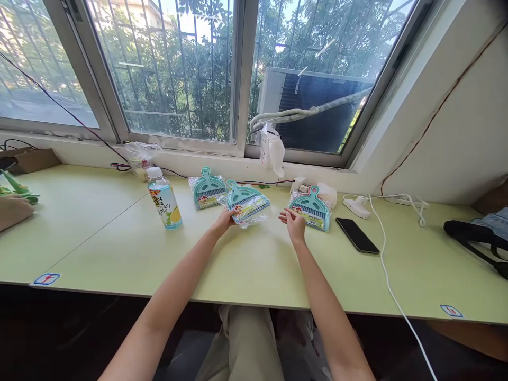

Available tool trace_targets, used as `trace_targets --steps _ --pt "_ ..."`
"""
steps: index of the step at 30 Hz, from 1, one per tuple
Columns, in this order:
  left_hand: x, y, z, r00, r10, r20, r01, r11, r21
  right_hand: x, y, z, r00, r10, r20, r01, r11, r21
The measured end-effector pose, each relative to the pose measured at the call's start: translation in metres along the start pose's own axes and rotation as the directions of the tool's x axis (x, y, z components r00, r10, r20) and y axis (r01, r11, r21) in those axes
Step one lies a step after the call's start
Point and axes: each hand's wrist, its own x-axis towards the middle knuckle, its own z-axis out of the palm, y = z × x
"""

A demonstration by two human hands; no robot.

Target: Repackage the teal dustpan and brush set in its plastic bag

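Observation:
My left hand (225, 222) grips the lower left edge of a teal dustpan and brush set (249, 205) in clear plastic wrap, tilted above the table. My right hand (294, 224) holds nothing, its fingers loosely apart and pointing left. It is in front of another wrapped dustpan and brush set (311, 210), overlapping its left edge in view; whether they touch I cannot tell. Behind the held one, to the left, lies a third wrapped set (208, 190). Each shows a grey-blue row of bristles and a yellow printed label.
A drink bottle (164, 201) stands left of the sets. To the right are a black phone (357, 235), a white power strip (356, 206) and a white cable (387, 270). A tissue pack (271, 151) leans by the window. Another person's hand (15, 209) is at far left.

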Motion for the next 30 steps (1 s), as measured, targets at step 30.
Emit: trace_targets --steps 30 --pt "-0.009 0.018 -0.02 0.907 -0.271 0.322 0.162 0.93 0.329 -0.008 0.006 0.014 0.858 -0.46 0.228 0.513 0.746 -0.425"
